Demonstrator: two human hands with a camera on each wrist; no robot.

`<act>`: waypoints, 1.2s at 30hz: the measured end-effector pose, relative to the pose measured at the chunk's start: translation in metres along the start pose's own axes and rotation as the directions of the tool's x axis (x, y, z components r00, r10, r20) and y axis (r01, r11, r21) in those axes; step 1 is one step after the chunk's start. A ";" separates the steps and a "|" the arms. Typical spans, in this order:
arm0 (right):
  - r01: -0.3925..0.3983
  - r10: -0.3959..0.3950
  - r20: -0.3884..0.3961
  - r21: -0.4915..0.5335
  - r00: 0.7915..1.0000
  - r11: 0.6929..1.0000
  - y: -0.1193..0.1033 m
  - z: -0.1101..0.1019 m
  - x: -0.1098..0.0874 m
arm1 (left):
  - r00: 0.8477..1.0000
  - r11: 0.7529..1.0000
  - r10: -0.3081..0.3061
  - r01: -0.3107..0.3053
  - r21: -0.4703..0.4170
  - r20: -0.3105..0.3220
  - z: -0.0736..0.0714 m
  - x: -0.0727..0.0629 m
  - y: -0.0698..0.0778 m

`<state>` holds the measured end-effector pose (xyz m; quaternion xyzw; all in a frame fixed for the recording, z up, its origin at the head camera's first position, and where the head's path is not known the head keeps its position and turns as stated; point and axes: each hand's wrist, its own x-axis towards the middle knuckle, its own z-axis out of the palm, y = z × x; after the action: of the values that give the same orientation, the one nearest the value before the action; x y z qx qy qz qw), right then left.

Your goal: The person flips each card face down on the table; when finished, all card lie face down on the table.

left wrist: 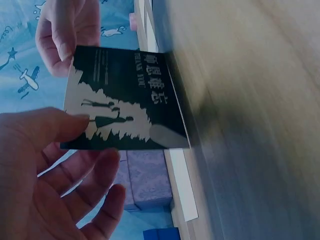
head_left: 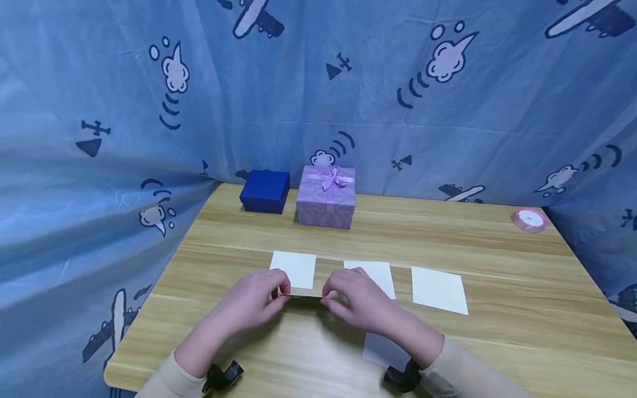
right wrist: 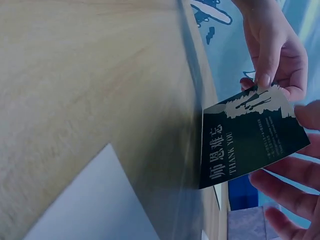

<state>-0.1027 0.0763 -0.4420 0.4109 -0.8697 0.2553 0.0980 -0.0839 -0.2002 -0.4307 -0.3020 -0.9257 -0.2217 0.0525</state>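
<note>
A dark green thank-you card [left wrist: 120,100] with pale figure silhouettes and "THANK YOU" lettering is held between both hands, tilted up from the table. My left hand [head_left: 251,301] pinches one side of it between thumb and fingers. At the opposite side my right hand [head_left: 360,298] pinches it likewise. From the head view the card shows nearly edge-on. In the right wrist view the printed face of the card [right wrist: 250,135] is visible, its lower edge close to the wood; whether it touches, I cannot tell.
White square sheets lie on the wooden table [head_left: 512,331]: one sheet [head_left: 294,265] beyond the card, others [head_left: 439,288] to the right, one [head_left: 383,351] under the right forearm. Behind stand a blue box [head_left: 265,190] and a purple ribboned box [head_left: 325,202]. A pink ribbon roll [head_left: 530,219] lies far right.
</note>
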 end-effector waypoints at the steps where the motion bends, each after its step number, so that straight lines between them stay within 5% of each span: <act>1: 0.013 -0.013 0.006 0.016 1.000 1.000 0.000 0.001 0.000 | 1.000 1.000 0.004 -0.004 -0.009 0.006 0.000 -0.001 0.000; 13: 0.027 -0.049 0.169 0.128 0.984 0.991 -0.004 0.007 -0.005 | 0.974 0.989 0.000 0.033 -0.142 0.227 -0.004 -0.008 -0.002; 20: 0.031 -0.061 0.207 0.144 0.977 0.989 -0.005 0.011 -0.009 | 0.957 0.989 -0.029 0.069 -0.132 0.288 -0.002 -0.010 -0.002; 28: 0.148 -0.158 0.165 0.071 0.973 0.986 -0.011 0.017 -0.012 | 0.915 0.993 -0.057 0.094 -0.072 0.400 0.000 -0.013 -0.002; 33: 0.154 -0.157 0.230 0.031 0.961 0.988 -0.014 0.018 -0.011 | 0.895 0.995 -0.060 0.090 -0.049 0.441 -0.001 -0.014 0.000; 36: 0.145 -0.146 0.272 0.024 0.951 0.989 -0.016 0.019 -0.011 | 0.897 0.996 -0.056 0.083 -0.043 0.438 -0.001 -0.015 0.000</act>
<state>-0.0825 0.0651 -0.4563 0.5054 -0.8417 0.1899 -0.0047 -0.0715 -0.2086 -0.4329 -0.3123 -0.9170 -0.1779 -0.1732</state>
